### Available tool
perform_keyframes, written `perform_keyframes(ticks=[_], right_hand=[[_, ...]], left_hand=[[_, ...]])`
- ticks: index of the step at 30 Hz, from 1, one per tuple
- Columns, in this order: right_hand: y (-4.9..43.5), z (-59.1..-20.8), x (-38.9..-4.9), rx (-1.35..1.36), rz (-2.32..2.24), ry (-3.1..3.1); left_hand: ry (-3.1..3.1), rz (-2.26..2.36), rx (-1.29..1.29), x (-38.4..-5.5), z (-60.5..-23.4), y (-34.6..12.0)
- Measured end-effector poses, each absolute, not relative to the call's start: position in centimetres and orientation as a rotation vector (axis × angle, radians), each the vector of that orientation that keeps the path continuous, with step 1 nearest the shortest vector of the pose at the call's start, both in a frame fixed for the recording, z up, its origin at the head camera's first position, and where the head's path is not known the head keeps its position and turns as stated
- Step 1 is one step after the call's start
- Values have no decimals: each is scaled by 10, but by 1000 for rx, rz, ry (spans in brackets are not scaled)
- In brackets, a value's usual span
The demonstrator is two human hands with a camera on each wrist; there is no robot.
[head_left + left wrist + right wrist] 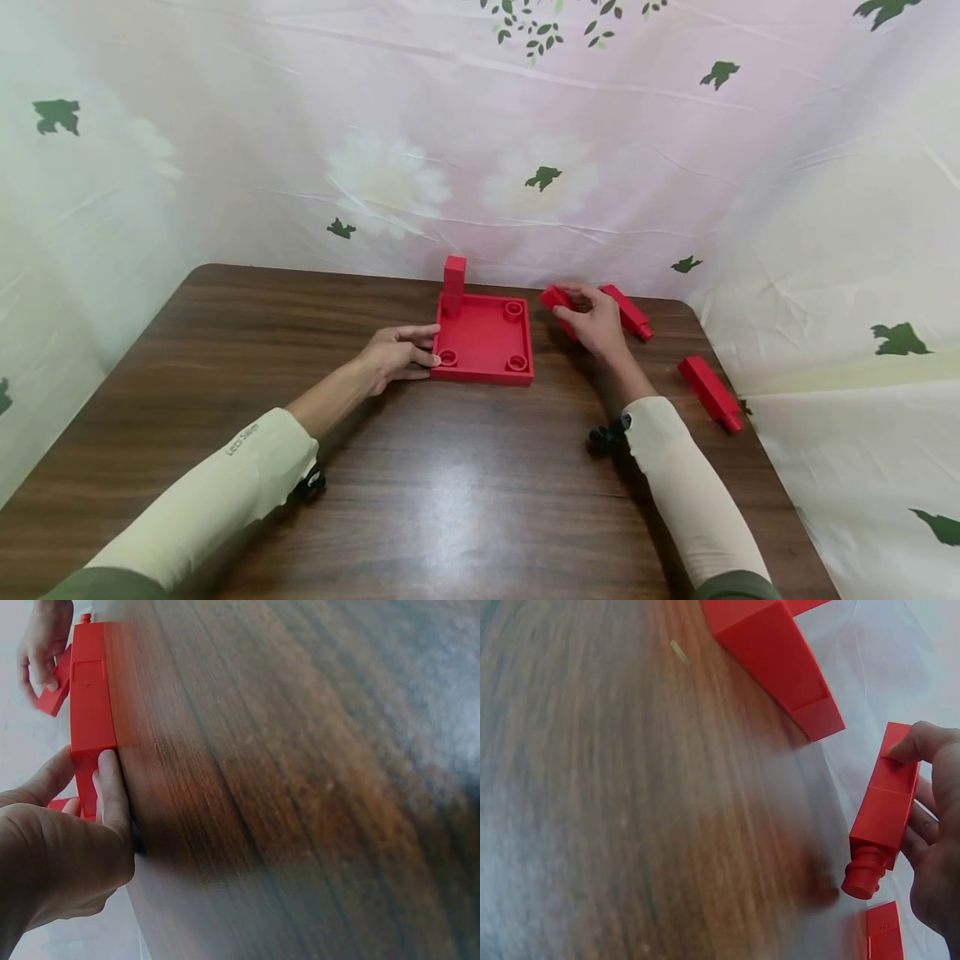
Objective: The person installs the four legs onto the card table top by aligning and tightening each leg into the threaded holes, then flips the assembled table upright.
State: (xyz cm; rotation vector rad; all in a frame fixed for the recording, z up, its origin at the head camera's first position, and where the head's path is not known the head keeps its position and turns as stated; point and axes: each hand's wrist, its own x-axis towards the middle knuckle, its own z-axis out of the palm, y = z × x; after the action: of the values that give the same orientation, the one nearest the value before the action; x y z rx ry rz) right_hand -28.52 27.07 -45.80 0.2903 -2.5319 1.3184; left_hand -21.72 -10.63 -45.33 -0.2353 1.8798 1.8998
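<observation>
A red square tabletop (483,337) lies with its rimmed side up, round sockets in three corners. At its far left corner a red leg (454,279) stands upright. The person's left hand (390,358) grips the tabletop's left edge near the front corner, as the left wrist view (75,840) also shows. To the right of the tabletop, the right hand (596,321) holds another red leg (885,802) between thumb and fingers. That leg is tilted, its ridged round peg pointing away from the thumb in the right wrist view.
Two more red legs lie on the brown wooden table (360,517): one leg (628,312) just beyond the right hand, another leg (711,393) near the right edge. A patterned cloth (465,167) hangs behind the table and along its sides.
</observation>
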Motion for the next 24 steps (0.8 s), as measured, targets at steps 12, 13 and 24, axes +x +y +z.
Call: perform_keyframes(ticks=[12, 13, 24], right_hand=[[262, -444, -279, 248, 1549, -2379], [261, -441, -277, 239, 1566, -2381], [246, -417, -261, 246, 1659, -2344]], left_hand=[[1871, 1909, -230, -217, -455, -107], [1870, 1910, -228, -217, -454, -107], [1870, 1905, -229, -217, -455, -106]])
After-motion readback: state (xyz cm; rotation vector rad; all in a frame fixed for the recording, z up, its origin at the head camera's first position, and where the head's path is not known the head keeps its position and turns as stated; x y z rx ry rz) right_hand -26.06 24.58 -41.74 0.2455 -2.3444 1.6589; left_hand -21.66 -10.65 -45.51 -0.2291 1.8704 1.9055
